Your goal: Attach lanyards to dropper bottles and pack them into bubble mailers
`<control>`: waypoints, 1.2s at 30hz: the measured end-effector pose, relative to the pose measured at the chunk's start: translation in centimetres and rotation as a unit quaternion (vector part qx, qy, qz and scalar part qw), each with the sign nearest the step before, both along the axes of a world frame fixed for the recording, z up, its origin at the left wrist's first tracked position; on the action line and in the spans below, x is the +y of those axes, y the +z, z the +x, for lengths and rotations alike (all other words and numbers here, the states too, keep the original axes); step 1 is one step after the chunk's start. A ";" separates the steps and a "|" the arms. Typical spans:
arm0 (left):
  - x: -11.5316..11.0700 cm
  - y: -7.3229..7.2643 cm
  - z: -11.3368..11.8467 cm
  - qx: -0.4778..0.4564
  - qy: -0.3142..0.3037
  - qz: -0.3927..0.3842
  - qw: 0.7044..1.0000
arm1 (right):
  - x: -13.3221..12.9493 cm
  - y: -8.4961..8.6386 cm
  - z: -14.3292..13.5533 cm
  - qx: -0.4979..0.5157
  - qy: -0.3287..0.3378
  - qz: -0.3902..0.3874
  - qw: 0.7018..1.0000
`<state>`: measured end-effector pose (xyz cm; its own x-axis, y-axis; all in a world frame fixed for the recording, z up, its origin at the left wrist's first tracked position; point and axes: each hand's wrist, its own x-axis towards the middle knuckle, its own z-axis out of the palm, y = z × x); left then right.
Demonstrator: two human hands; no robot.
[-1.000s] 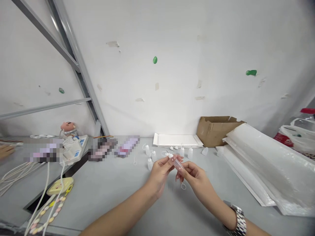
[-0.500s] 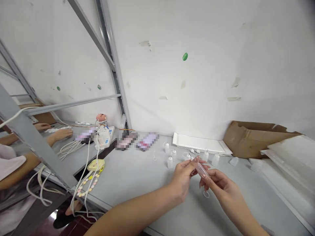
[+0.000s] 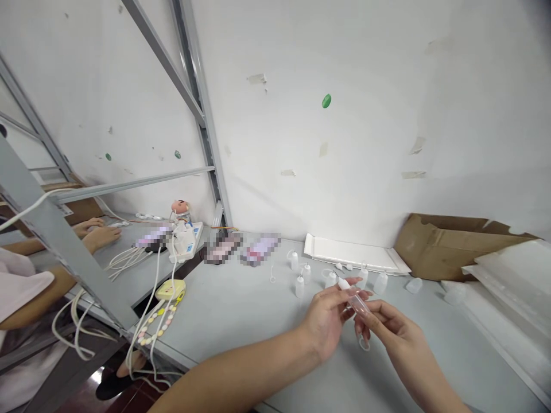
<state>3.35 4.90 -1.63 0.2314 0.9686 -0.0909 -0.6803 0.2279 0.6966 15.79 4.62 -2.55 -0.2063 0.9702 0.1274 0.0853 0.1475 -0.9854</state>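
Observation:
Between my hands, tilted up to the left, is a clear needle-tip bottle [image 3: 359, 303] with a white top and a thin dark tip. My left hand [image 3: 328, 316] pinches it just below the white top. The fingers of my right hand [image 3: 394, 330] are closed on its lower end. Below the right fingers hangs a small translucent ring [image 3: 364, 343]; how it is held is hidden. Just beyond my hands stand several small white bottles, among them one [image 3: 299, 286] at the left and another [image 3: 380, 283] at the right. A translucent cup-like piece [image 3: 414, 285] lies farther right.
A loose ring strap [image 3: 272, 275] and two blurred phones [image 3: 260, 249] lie left on the grey table [image 3: 241, 304]. Behind are a white tray [image 3: 353, 252] and a cardboard box [image 3: 447, 246]. Cables, a power strip [image 3: 189, 244] and a metal post [image 3: 210, 137] stand left, beyond them another person's hands [image 3: 101, 235].
My left fingers have shifted down the bottle, so its white top and thin tip now show. The view has moved slightly. The other person's hands have drawn closer together.

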 end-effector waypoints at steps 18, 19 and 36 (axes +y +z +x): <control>0.8 1.1 -1.7 0.151 0.016 0.123 0.981 | -0.5 0.5 0.0 0.037 -0.013 0.008 0.999; 0.9 1.1 -1.8 0.175 0.021 0.137 0.975 | -0.4 0.6 0.1 0.051 -0.008 0.002 0.999; 1.1 1.1 -2.3 0.273 0.036 0.148 0.950 | -0.4 0.8 -0.1 -0.004 0.030 -0.027 0.999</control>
<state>1.00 5.97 -0.55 0.1601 0.9819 0.1008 -0.2059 -0.0667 0.9763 15.70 4.20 -1.80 -0.2654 0.9613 0.0740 0.0865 0.1002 -0.9912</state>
